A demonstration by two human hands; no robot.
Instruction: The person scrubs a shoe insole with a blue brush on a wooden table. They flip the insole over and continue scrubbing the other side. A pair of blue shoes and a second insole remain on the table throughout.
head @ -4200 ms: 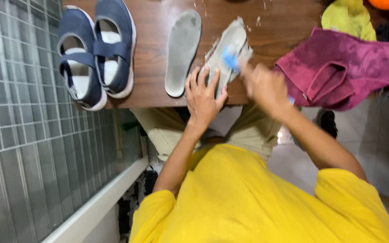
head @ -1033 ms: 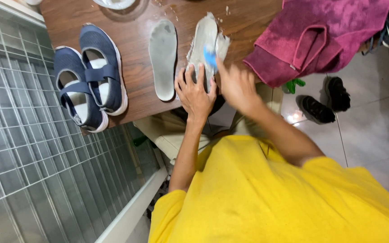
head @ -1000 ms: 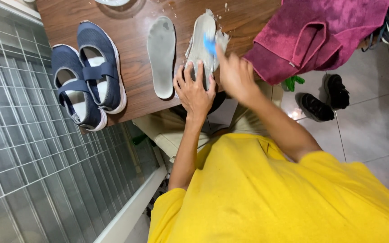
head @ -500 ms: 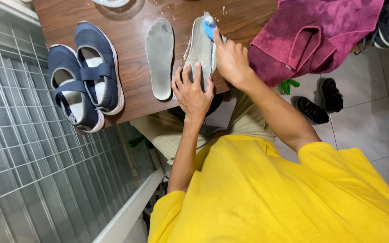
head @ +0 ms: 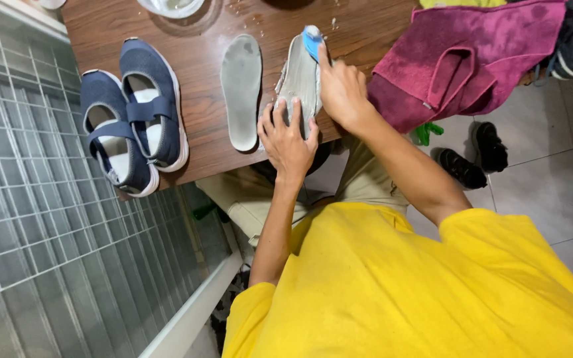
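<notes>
right hand (head: 343, 93) has moved the blue brush (head: 312, 41), gripped tight, to the far tip of the soapy insole (head: 300, 79). left hand (head: 288, 136) presses flat, fingers spread, on the near end. insole lies on the table (head: 193, 86), long axis pointing away from the person.

A dark brown wooden table (head: 193, 142) stands against a wall of grey glass blocks (head: 41, 238) with a white sill (head: 193, 311) at its foot, over a floor of pale grey tiles (head: 538, 192) with dark grout lines, all under even, soft light.
</notes>
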